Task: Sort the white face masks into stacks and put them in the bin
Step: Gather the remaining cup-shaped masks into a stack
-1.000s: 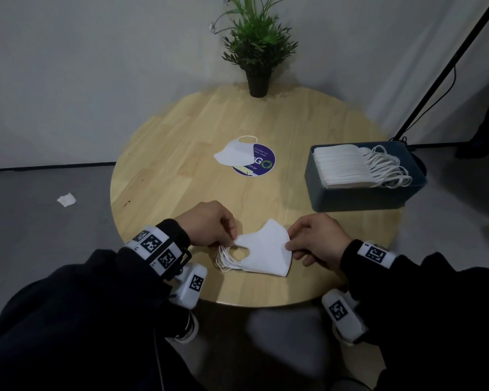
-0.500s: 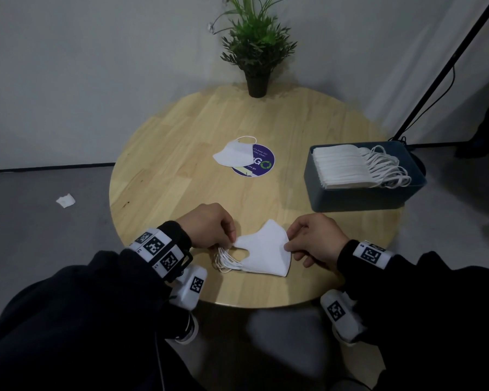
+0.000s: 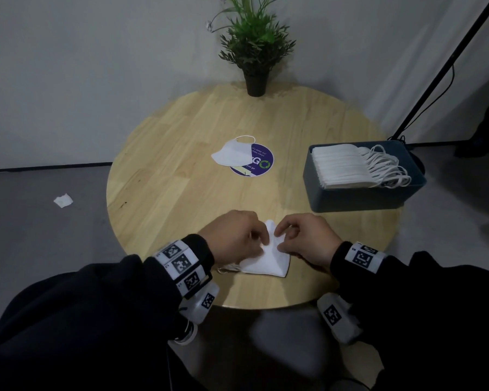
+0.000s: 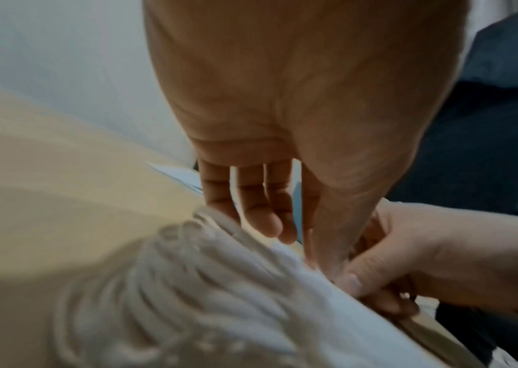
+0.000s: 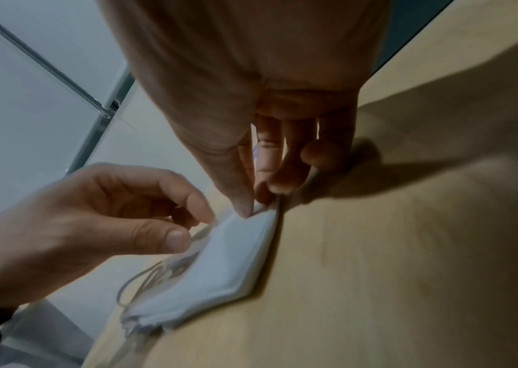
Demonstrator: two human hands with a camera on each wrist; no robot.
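A stack of white face masks (image 3: 269, 261) lies near the front edge of the round wooden table (image 3: 181, 193), its ear loops (image 4: 156, 286) pointing left. My left hand (image 3: 259, 239) pinches the stack's left edge near its far tip. My right hand (image 3: 280, 238) pinches that tip from the right, thumb against forefinger (image 5: 256, 203). In the right wrist view the stack (image 5: 226, 261) looks several masks thick. One loose mask (image 3: 233, 153) lies at the table's middle. The dark bin (image 3: 362, 198) at the right holds a row of masks (image 3: 342, 167).
A round purple sticker (image 3: 259, 165) lies under the loose mask. A potted plant (image 3: 256, 52) stands at the table's far edge. A black stand pole (image 3: 435, 71) leans behind the bin. A white scrap (image 3: 63, 200) lies on the floor at left.
Both hands have moved inward along the stack and now meet at its far tip. The stack has stayed in about the same place.
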